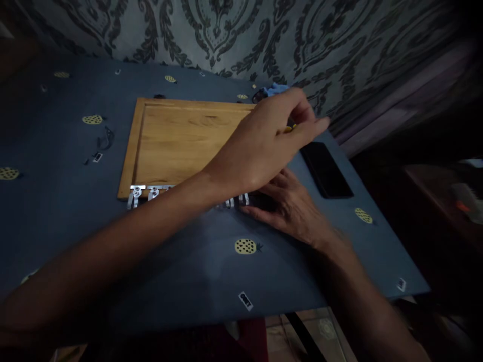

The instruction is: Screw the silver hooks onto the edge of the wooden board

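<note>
A framed wooden board [177, 141] lies flat on the table, with a row of small metal hooks [154, 192] screwed along its near edge. My left hand [279, 130] reaches across above the board's right side, its fingers curled into a pinch; whatever may be between them is hidden. Beneath that wrist, my right hand [292, 206] is closed about the board's near right corner, its thumb beside the last hooks. The left wrist covers some of its fingers. A bit of yellow [290, 128] shows just behind my left hand, too little to name.
A dark phone [326, 170] lies right of the board, by the table's right edge. Behind the left hand rests a blue item [275, 89]. A small dark curved piece [106, 138] appears left of the board. Patterned cloth [226, 35] hangs behind the pineapple-print tablecloth [188, 271].
</note>
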{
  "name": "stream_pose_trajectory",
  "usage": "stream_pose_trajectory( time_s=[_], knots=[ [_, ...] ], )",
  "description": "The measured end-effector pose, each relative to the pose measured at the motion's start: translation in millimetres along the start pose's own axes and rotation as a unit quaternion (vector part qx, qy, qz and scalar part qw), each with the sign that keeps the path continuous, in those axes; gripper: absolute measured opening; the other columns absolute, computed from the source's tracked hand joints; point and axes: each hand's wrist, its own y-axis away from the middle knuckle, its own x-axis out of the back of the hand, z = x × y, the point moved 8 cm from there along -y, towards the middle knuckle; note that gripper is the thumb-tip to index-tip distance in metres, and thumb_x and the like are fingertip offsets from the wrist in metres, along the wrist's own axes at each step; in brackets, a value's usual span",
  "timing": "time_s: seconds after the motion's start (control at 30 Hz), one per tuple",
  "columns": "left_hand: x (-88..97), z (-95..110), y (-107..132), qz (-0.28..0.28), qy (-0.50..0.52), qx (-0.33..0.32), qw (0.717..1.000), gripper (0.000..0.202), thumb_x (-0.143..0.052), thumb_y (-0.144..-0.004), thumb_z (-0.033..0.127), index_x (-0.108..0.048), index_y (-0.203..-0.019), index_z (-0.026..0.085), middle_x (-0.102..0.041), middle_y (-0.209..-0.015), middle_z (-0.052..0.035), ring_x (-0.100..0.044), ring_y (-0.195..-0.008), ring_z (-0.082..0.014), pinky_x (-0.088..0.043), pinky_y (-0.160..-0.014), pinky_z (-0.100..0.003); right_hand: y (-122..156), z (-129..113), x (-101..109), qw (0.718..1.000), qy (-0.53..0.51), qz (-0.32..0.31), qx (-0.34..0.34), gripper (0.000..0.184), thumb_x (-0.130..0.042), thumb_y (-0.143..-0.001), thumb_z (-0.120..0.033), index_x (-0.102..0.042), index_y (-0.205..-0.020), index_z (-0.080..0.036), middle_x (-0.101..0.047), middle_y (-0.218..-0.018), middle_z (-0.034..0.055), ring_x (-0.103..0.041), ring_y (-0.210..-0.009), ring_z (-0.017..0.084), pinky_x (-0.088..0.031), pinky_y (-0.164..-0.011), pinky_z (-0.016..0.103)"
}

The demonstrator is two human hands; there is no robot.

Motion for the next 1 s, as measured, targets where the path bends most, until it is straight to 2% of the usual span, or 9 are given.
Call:
stream_pose_trajectory(
  time_s=[0.1,0.27,0.37,0.5,0.6,0.7,0.87,1.0],
  knots=[
    [-8.7,-4,4,-0.003,0.063,0.038,0.997,0.032,-0.046,-0.105,0.024,-0.048,-0.074,0.017,-0.040,-0.070,0.0066,-0.048,-0.060,-0.0018,-0.040,-0.064,-0.019,0,-3,1,1.000,0.006,0.003,0.009,0.047,-0.055,-0.099,-0.055,-0.075,-0.116,-0.017,-0.071,-0.106,0.0146,-0.062,-0.103,0.032,-0.055,-0.089,0.051],
    [-12.7,-5,3,0.004,0.137,0.041,0.990,0.037,-0.049,-0.106,0.024,-0.044,-0.069,0.020,-0.029,-0.057,0.0090,-0.031,-0.047,-0.0025,-0.032,-0.051,-0.020,-1,-4,1,1.000,0.009,0.006,0.014,0.049,-0.053,-0.100,-0.056,-0.075,-0.117,-0.015,-0.070,-0.103,0.0146,-0.061,-0.100,0.031,-0.054,-0.089,0.050],
    [-15.3,-5,0,-0.019,0.131,0.038,0.991,0.034,-0.046,-0.106,0.020,-0.045,-0.072,0.020,-0.030,-0.055,0.0102,-0.032,-0.046,-0.0022,-0.031,-0.051,-0.019,0,-1,1,1.000,0.009,0.003,0.006,0.048,-0.055,-0.099,-0.057,-0.075,-0.117,-0.017,-0.071,-0.103,0.0135,-0.061,-0.101,0.031,-0.054,-0.089,0.049],
    [-18.9,-3,0,-0.077,0.102,0.023,0.992,0.030,-0.043,-0.107,0.025,-0.051,-0.080,0.015,-0.035,-0.062,0.0100,-0.040,-0.055,0.0008,-0.037,-0.063,-0.016,1,0,2,1.000,0.006,-0.003,-0.002,0.044,-0.057,-0.099,-0.056,-0.074,-0.116,-0.020,-0.071,-0.107,0.0120,-0.062,-0.105,0.030,-0.054,-0.090,0.048],
    [-16.2,-2,2,-0.091,0.099,0.012,0.991,0.030,-0.052,-0.105,0.027,-0.050,-0.077,0.016,-0.037,-0.064,0.0083,-0.043,-0.056,-0.0013,-0.038,-0.061,-0.017,0,0,2,1.000,-0.003,-0.007,-0.009,0.042,-0.059,-0.098,-0.055,-0.074,-0.116,-0.021,-0.072,-0.110,0.0123,-0.063,-0.106,0.031,-0.054,-0.091,0.050],
    [-10.6,1,3,-0.070,0.112,0.007,0.991,0.032,-0.057,-0.103,0.026,-0.047,-0.073,0.017,-0.042,-0.068,0.0064,-0.039,-0.055,-0.0017,-0.035,-0.056,-0.019,0,0,2,1.000,-0.006,-0.013,-0.016,0.042,-0.059,-0.098,-0.055,-0.074,-0.118,-0.021,-0.072,-0.112,0.0133,-0.063,-0.107,0.032,-0.054,-0.093,0.053],
    [2.5,13,5,0.016,0.122,0.000,0.992,0.033,-0.049,-0.105,0.025,-0.046,-0.073,0.016,-0.039,-0.072,0.0068,-0.031,-0.056,0.0003,-0.031,-0.055,-0.018,0,-1,2,1.000,-0.013,-0.007,-0.008,0.045,-0.061,-0.097,-0.054,-0.074,-0.120,-0.018,-0.072,-0.111,0.0149,-0.063,-0.107,0.032,-0.054,-0.093,0.053],
    [2.9,19,7,0.023,0.121,-0.008,0.992,0.034,-0.049,-0.104,0.025,-0.046,-0.072,0.016,-0.035,-0.072,0.0067,-0.033,-0.058,0.0000,-0.032,-0.057,-0.017,0,-2,2,1.000,-0.004,0.009,0.004,0.044,-0.058,-0.098,-0.054,-0.075,-0.118,-0.018,-0.072,-0.105,0.0133,-0.063,-0.102,0.030,-0.055,-0.091,0.051]
  ],
)
